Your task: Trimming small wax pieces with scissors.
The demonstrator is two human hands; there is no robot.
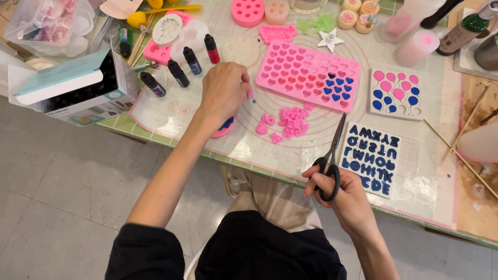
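L hand (223, 93): fingers curled together, tips pinching a small pink piece (250, 95) just above the mat, near the lower-left corner of the pink heart mould (290, 65). Back of hand faces up, forearm stretched out over the tabletop (441, 207) edge from lower left.

R hand (346, 199): thumb & fingers threaded through the black loops of the scissors (332, 155), gripped closed round the handles; blades nearly shut, pointing up and away toward the mould. Hand sits at the near tabletop edge, wrist bent inward.

Containers: heart mould w/ mostly pink fills, a cluster of blue ones at its right end, one dark. Balloon mould (397, 93) holds pink & blue fills. Letter mould (372, 158), blue fills, just beside R hand. Loose pile of pink cast pieces (290, 123) lies on the silicone mat (171, 111) between the hands. Row of small dye bottles (179, 70) stands left of L hand. Open carton (78, 85) far left.
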